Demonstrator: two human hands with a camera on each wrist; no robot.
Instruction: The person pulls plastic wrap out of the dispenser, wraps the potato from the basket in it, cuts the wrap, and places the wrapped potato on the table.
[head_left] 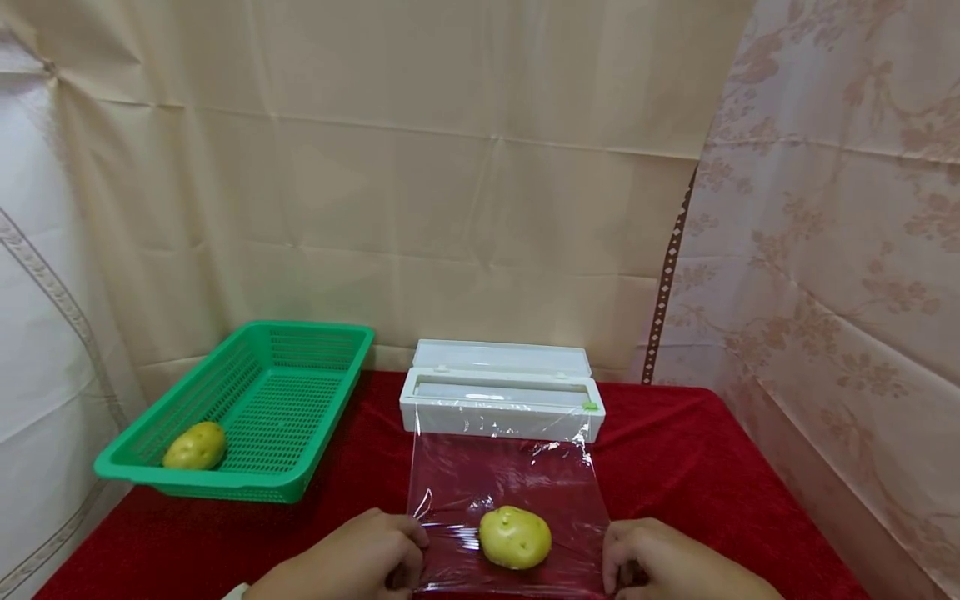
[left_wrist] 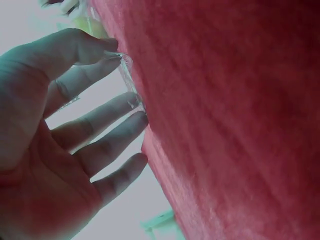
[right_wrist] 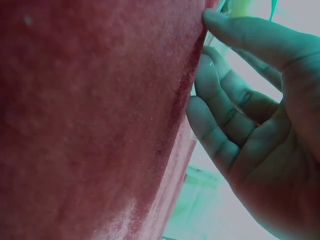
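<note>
A sheet of clear plastic wrap stretches from a white wrap dispenser toward the front of the table. On the film, close to its front edge, lies a yellow potato. My left hand holds the film's front left corner; in the left wrist view, the thumb and index finger of that hand pinch the crumpled edge, other fingers spread. At the front right corner, my right hand grips the film. Its fingertips meet the table edge in the right wrist view, where the pinched film is barely visible.
A green plastic basket stands at the left, with another potato in its near corner. The dispenser's lid is raised, and a small green slider sits at its right end. Red cloth covers the table; curtains hang behind.
</note>
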